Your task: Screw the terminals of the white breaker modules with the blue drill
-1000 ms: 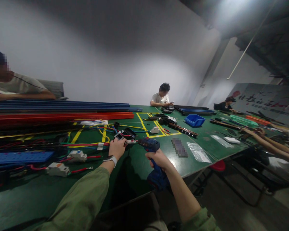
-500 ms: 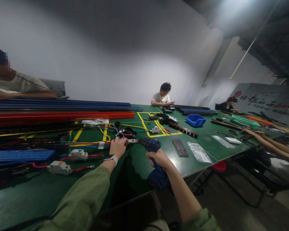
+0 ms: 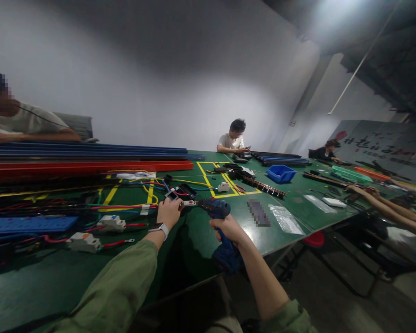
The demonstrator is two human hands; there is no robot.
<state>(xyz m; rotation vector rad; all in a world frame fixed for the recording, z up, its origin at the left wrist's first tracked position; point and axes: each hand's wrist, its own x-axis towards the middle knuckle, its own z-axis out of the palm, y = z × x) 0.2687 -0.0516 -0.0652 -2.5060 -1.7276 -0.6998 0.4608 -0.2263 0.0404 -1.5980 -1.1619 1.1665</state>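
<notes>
My right hand [image 3: 229, 227] is wrapped round the handle of a blue cordless drill [image 3: 217, 207], held level with its nose pointing left. The bit meets, or nearly meets, a small white electrical part with a red mark [image 3: 189, 203]. My left hand [image 3: 169, 212] is closed on that part, its fingers partly hidden; a watch is on the wrist. Just beyond the left hand lies a black part [image 3: 186, 190]. Two white circuit breakers [image 3: 111, 224] with red leads lie to its left, and another white breaker [image 3: 223, 187] is farther back.
Blue power strip [image 3: 31, 224], wire bundles and long red rails [image 3: 90, 167] occupy the left. A blue bin [image 3: 280, 173], copper-toned strip [image 3: 264, 188], pixelated dark flat object [image 3: 258, 212] and plastic bag [image 3: 287, 219] lie to the right. Other people sit around the green table [image 3: 201, 259].
Almost nothing differs. The view has shifted very slightly, while both hands, the drill and the white part keep the same arrangement.
</notes>
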